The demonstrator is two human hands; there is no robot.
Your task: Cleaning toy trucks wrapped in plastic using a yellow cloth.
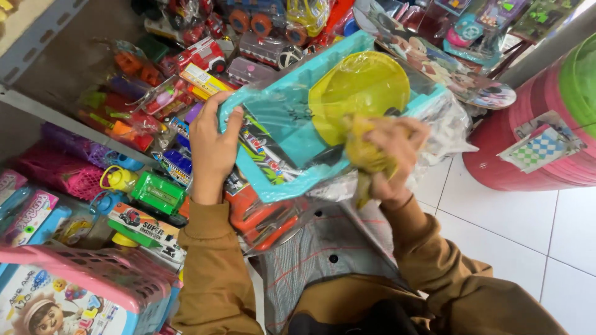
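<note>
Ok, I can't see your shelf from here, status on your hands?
Left hand grips the edge of the wrapped turquoise toy box. Right hand wipes it with a yellow cloth. Toy packs crowd the shelf behind.

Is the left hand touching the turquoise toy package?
Touching. The head view shows the left hand gripping the corner of the turquoise package, fingers curled over its edge with no gap.

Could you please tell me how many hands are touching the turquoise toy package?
2: the left hand grips the turquoise toy package at its left edge; the right hand presses a yellow cloth on its front.
</note>
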